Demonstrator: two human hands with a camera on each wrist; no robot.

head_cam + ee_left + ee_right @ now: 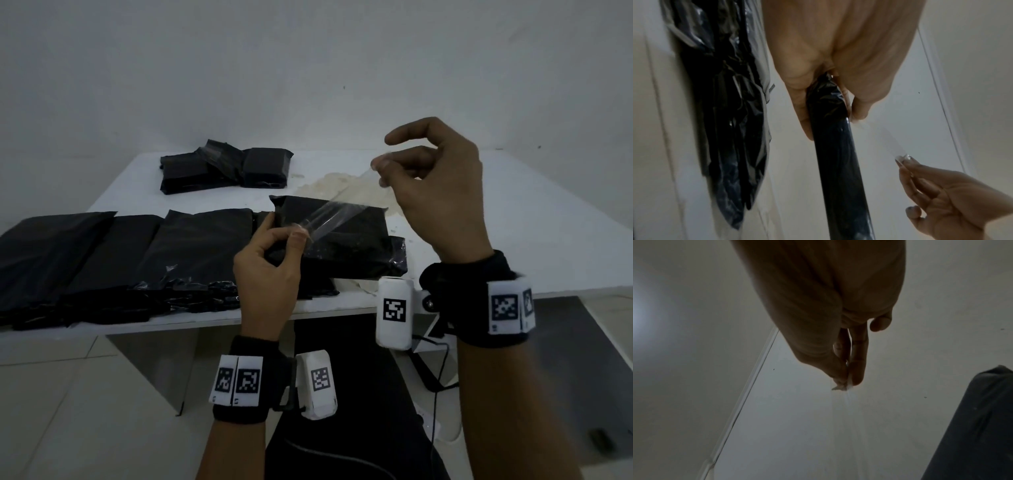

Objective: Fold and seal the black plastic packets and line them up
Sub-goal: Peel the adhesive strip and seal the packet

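Note:
My left hand (274, 246) grips the near left corner of a black plastic packet (342, 236), lifted off the white table (479, 246); the left wrist view shows the packet (836, 155) edge-on between thumb and fingers. A clear strip (337, 212) stretches from that corner up to my right hand (387, 168), raised above the table, which pinches its far end between thumb and fingertips (857, 376). The strip (885, 139) is taut. A row of flat black packets (120, 253) lies to the left. A pile of folded packets (226, 168) sits at the table's far side.
A heap of peeled clear strips (342, 185) lies on the table behind the held packet. A white wall (308, 68) stands behind the table. Below the table's front edge are my dark-clothed lap (342, 411) and a cable (435, 377).

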